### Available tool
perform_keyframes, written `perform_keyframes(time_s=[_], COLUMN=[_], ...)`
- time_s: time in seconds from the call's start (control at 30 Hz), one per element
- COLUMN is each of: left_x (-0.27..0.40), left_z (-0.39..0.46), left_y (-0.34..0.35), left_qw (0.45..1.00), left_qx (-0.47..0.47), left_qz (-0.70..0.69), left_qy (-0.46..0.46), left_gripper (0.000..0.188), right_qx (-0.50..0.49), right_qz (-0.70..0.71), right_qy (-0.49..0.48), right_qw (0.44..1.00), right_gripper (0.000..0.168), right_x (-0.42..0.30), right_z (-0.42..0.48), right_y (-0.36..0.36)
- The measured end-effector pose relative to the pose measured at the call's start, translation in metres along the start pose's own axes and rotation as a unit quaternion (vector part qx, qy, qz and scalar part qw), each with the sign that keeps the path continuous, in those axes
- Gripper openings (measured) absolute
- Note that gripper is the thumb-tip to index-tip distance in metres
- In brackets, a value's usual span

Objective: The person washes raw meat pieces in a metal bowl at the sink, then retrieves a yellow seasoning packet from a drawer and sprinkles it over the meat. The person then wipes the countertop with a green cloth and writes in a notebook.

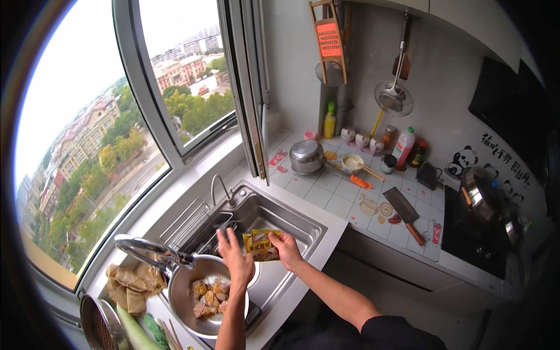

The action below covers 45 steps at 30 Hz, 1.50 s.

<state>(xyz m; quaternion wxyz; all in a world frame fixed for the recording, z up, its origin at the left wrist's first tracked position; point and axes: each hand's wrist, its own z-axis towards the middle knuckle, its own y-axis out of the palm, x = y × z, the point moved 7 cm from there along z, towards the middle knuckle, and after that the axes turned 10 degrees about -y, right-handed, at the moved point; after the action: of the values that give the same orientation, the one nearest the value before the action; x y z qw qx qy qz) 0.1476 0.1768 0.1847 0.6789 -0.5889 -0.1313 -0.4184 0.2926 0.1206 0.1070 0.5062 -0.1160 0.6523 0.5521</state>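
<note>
My right hand (pixel 289 251) grips a yellow printed food packet (pixel 260 247) by its right side, thumb on the front, above the stainless-steel sink (pixel 273 210). At the packet's left edge is my left hand (pixel 236 258), its fingers spread and holding nothing; whether it touches the packet is not plain. Beneath my left forearm stands a stainless-steel pot (pixel 179 302). Several browned meat pieces (pixel 210 297) lie in the pot, partly hidden by the arm. A shiny lid (pixel 151 251) stands tilted at the pot's far left side.
A brown cloth (pixel 133 284), a long pale green vegetable (pixel 135 326) and a metal pan (pixel 94 323) crowd the left. On the tiled counter lie a cleaver (pixel 402 205), a carrot piece (pixel 360 181) and a bowl (pixel 351 163) with chopsticks. An open window sash (pixel 249 87) juts over the counter.
</note>
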Motion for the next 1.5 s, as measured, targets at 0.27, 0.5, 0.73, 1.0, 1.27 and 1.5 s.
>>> perform_keyframes(time_s=[0.27,0.5,0.73,1.0,1.27,1.5], left_x=[-0.016,-0.006,-0.017,-0.019,0.008,-0.008], left_z=[0.018,0.046,0.044,0.024,0.019,-0.007], left_y=[0.011,0.053,0.095,0.113,0.1,0.092], left_qw=[0.993,0.979,0.798,0.648,0.469,0.48], left_qx=[-0.051,-0.03,-0.063,-0.052,-0.003,0.045], left_qz=[-0.085,-0.145,-0.488,-0.666,-0.855,-0.831], left_qy=[-0.068,-0.137,-0.348,-0.366,-0.224,-0.278], left_gripper=[0.07,0.055,0.042,0.047,0.063,0.061], right_qx=[0.078,0.098,0.077,0.153,0.252,0.287], right_qz=[-0.357,-0.265,-0.289,-0.409,-0.388,-0.726], right_qy=[-0.223,-0.144,-0.132,-0.239,0.008,-0.128], right_qw=[0.904,0.948,0.945,0.867,0.887,0.612], right_gripper=[0.023,0.021,0.021,0.02,0.014,0.046], right_x=[-0.104,-0.179,-0.223,-0.28,-0.198,-0.256], right_z=[0.033,0.094,0.155,0.298,0.482,0.438], right_y=[-0.054,-0.116,-0.169,-0.322,-0.548,-0.508])
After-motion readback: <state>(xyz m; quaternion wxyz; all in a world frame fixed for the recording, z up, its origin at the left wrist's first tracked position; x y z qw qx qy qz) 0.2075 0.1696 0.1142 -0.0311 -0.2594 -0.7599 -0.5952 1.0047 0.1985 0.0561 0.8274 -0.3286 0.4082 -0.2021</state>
